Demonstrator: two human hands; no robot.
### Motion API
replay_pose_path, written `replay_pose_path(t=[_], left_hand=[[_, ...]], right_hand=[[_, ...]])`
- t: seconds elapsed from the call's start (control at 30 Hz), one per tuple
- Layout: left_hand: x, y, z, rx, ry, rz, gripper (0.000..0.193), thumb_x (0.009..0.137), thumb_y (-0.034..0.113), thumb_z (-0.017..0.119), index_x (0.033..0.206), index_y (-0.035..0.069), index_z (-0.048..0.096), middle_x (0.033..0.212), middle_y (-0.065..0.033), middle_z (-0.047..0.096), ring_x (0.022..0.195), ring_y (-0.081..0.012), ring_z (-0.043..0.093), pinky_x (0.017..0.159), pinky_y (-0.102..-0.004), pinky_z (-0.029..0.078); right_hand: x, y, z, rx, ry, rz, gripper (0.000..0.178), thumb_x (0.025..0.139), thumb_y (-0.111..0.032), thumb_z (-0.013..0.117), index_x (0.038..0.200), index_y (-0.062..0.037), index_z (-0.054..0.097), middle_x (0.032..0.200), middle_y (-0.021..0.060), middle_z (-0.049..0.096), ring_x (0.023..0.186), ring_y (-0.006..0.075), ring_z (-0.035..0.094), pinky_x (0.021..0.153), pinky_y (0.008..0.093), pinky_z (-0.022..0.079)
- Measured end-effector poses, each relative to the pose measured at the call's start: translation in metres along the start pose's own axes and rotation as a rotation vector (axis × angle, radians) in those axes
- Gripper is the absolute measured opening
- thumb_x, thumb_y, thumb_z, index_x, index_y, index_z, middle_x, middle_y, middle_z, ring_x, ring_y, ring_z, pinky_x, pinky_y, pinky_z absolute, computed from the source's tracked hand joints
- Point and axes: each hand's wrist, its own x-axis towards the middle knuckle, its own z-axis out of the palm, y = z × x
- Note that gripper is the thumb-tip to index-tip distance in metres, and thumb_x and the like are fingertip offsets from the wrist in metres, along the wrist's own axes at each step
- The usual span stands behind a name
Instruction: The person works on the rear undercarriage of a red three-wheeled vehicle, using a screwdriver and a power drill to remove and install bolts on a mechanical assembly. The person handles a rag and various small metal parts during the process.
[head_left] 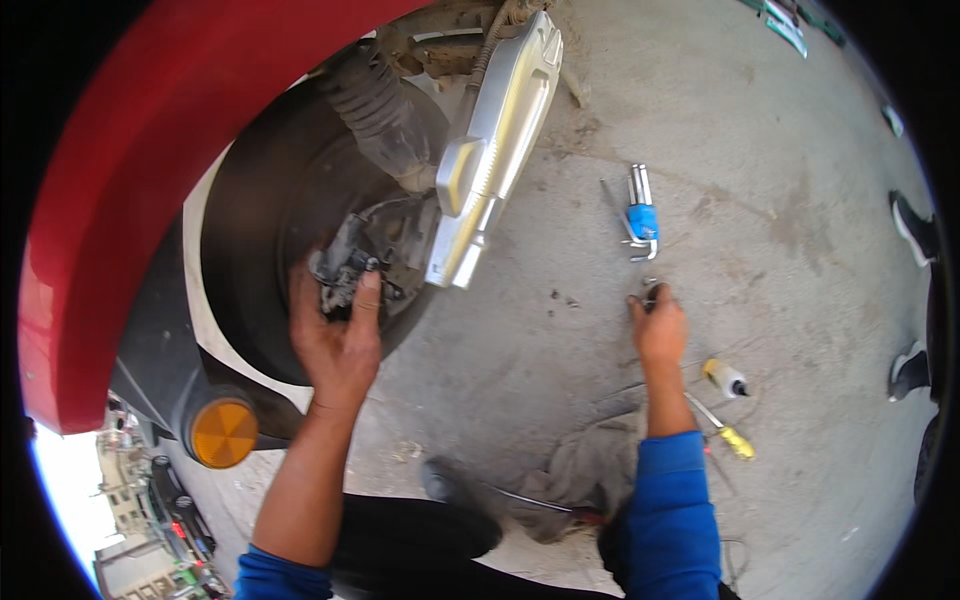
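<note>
My left hand (338, 350) reaches in beside the black wheel (250, 240), its thumb and fingers around a dark, dusty metal part (345, 270) that looks like a brake caliper. The hand hides some of that part. Above it is a ribbed dusty boot or spring (375, 105); a long silver part with a yellowish face (500, 150) slants along the right. Low over the concrete, my right hand (660, 328) has its fingers pinched together at a small dark thing, too hidden to name. Just beyond those fingertips is a blue holder of hex keys (642, 222).
Several small dark bits (560, 298) lie on the concrete. Right of my right forearm are a small bottle (724, 378) and a yellow-handled screwdriver (738, 443). A grey cloth (590, 465) lies near my knees. Red bodywork (120, 170) and an orange reflector (224, 433) border the left.
</note>
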Motion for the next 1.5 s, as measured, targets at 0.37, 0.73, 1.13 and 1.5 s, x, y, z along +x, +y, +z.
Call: replay_pose_path(t=[0.37,0.73,1.13,1.5], left_hand=[[0.001,0.014,-0.002,-0.181,0.012,-0.106,0.043,0.095,0.005,0.074,0.134,-0.005,0.060,0.125,-0.0094,0.065,0.112,-0.0160,0.060,0.101,-0.0308,0.048],[0.000,0.015,-0.007,-0.171,-0.008,-0.146,0.044,0.091,-0.003,0.072,0.132,-0.006,0.059,0.125,-0.0125,0.064,0.113,-0.0179,0.060,0.102,-0.0320,0.047],[0.006,0.026,-0.010,-0.190,0.005,-0.167,0.044,0.090,-0.003,0.076,0.131,-0.005,0.061,0.120,-0.0087,0.067,0.107,-0.0142,0.062,0.098,-0.0295,0.050],[0.010,0.021,-0.009,-0.248,0.025,-0.181,0.044,0.089,0.000,0.078,0.130,-0.004,0.061,0.121,-0.0102,0.067,0.107,-0.0159,0.063,0.099,-0.0311,0.050]], right_hand=[[-0.078,-0.180,-0.064,1.005,0.003,-0.542,0.021,0.088,0.004,0.068,0.109,0.0011,0.071,0.100,0.0099,0.067,0.083,0.0177,0.068,0.072,0.0300,0.057],[-0.082,-0.292,-0.075,0.883,0.073,-0.531,0.020,0.084,0.000,0.074,0.103,0.0001,0.070,0.093,0.0166,0.065,0.075,0.0407,0.066,0.067,0.0445,0.055],[-0.093,-0.298,-0.057,1.124,0.042,-0.329,0.017,0.085,0.001,0.072,0.102,-0.0006,0.070,0.092,0.0192,0.067,0.077,0.0418,0.067,0.066,0.0449,0.053],[-0.091,-0.303,-0.055,1.209,0.050,-0.259,0.015,0.085,0.000,0.072,0.100,0.0008,0.071,0.092,0.0189,0.068,0.080,0.0421,0.069,0.069,0.0437,0.056]])
